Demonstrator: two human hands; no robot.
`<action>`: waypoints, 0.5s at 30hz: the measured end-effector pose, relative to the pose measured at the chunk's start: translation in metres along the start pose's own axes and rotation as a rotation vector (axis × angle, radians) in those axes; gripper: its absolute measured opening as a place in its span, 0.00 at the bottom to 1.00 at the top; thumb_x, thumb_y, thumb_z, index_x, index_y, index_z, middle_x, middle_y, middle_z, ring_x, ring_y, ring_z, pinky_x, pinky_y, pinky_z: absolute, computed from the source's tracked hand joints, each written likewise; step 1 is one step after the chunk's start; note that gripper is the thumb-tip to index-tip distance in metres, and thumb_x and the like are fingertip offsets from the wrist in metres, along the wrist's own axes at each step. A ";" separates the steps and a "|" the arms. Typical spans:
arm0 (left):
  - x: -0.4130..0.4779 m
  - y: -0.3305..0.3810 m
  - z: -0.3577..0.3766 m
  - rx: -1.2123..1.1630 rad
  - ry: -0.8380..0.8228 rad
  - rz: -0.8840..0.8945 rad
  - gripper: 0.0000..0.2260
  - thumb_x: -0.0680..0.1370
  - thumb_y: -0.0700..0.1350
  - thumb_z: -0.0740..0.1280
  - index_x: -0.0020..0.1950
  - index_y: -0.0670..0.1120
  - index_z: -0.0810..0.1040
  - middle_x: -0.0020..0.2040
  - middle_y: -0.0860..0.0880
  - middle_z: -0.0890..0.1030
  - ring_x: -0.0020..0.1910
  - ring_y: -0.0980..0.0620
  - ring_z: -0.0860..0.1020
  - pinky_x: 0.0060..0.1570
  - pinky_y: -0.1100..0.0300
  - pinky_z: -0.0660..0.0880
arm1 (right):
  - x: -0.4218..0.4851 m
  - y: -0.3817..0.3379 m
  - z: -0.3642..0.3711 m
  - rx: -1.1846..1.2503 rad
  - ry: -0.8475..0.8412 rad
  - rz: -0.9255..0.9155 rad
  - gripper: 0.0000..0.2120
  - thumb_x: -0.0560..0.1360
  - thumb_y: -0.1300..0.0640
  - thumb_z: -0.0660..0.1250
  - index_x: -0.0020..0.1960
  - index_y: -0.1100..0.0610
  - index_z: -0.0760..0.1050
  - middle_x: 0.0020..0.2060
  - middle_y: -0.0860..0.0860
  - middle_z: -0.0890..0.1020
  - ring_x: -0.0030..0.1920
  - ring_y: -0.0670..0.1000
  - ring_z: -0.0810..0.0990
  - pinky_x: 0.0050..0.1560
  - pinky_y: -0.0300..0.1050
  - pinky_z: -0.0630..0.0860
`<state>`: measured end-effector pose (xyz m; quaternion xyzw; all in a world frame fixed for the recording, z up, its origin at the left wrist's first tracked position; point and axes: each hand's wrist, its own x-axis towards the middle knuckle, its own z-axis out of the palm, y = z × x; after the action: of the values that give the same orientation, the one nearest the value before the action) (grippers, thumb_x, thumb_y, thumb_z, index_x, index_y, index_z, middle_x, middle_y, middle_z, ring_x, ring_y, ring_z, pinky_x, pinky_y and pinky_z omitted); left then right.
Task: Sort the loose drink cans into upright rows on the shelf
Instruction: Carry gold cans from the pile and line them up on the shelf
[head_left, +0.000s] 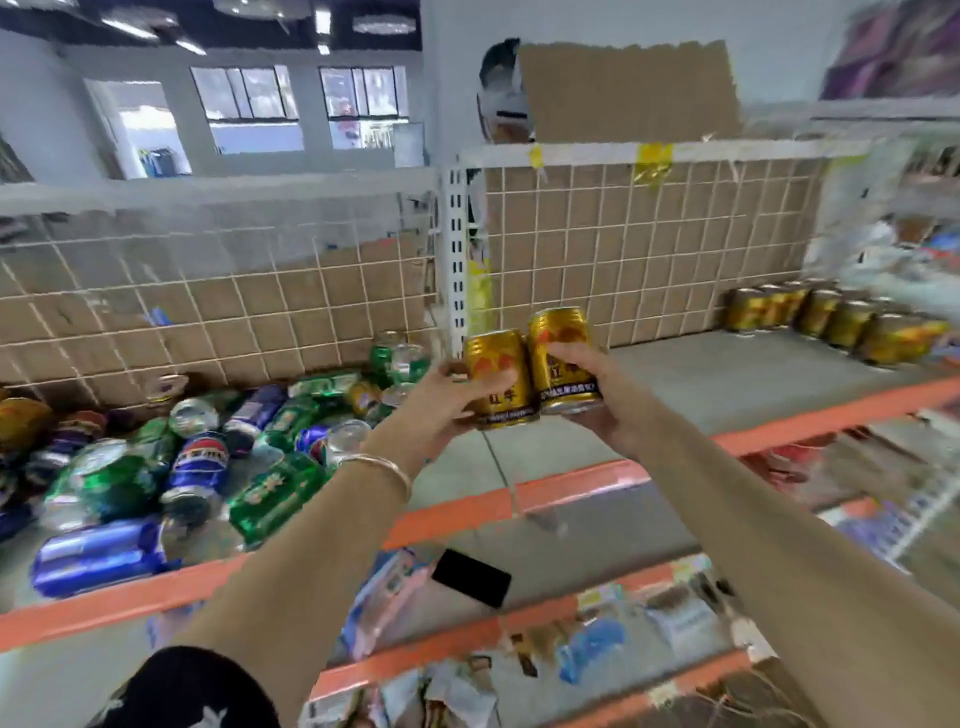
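Head view: left hand (434, 410) and right hand (602, 402) grip gold cans (498, 364).

You are standing in a shop, facing a goods rack. The shelf (675, 371) before you is grey metal with an orange front edge (571, 480), a white slotted post (456, 249) and a wire grid back (649, 234) lined with cardboard. A heap of drink cans (182, 467) lies on its left part, and a row of gold cans (831, 322) stands upright at the right. Packaged goods (592, 642) fill the lower shelves. Beyond the rack you see windows (244, 93) and ceiling strip lights (124, 28).
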<state>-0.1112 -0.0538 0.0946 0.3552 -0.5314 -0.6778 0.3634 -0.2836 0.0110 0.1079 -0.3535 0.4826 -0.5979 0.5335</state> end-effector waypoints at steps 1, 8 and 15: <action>-0.001 -0.009 0.019 -0.011 -0.014 -0.015 0.20 0.69 0.40 0.74 0.56 0.45 0.69 0.49 0.46 0.81 0.47 0.48 0.81 0.56 0.47 0.77 | -0.012 -0.003 -0.016 -0.004 -0.001 -0.012 0.25 0.67 0.55 0.73 0.63 0.56 0.71 0.46 0.53 0.82 0.38 0.49 0.83 0.38 0.42 0.80; 0.000 -0.050 0.123 -0.075 -0.074 -0.108 0.18 0.70 0.43 0.74 0.57 0.44 0.72 0.47 0.45 0.82 0.45 0.50 0.82 0.45 0.55 0.80 | -0.063 -0.015 -0.105 -0.166 0.267 -0.017 0.07 0.74 0.52 0.66 0.47 0.55 0.77 0.38 0.54 0.82 0.36 0.52 0.81 0.42 0.44 0.76; 0.042 -0.073 0.192 0.032 -0.132 -0.148 0.26 0.67 0.45 0.77 0.60 0.42 0.70 0.50 0.41 0.81 0.46 0.46 0.82 0.45 0.54 0.80 | -0.059 -0.011 -0.191 -0.095 0.366 0.114 0.25 0.70 0.44 0.70 0.63 0.53 0.71 0.53 0.56 0.82 0.48 0.54 0.83 0.55 0.52 0.79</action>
<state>-0.3063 0.0107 0.0545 0.3539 -0.5372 -0.7162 0.2707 -0.4548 0.1063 0.0695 -0.2357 0.6185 -0.5976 0.4524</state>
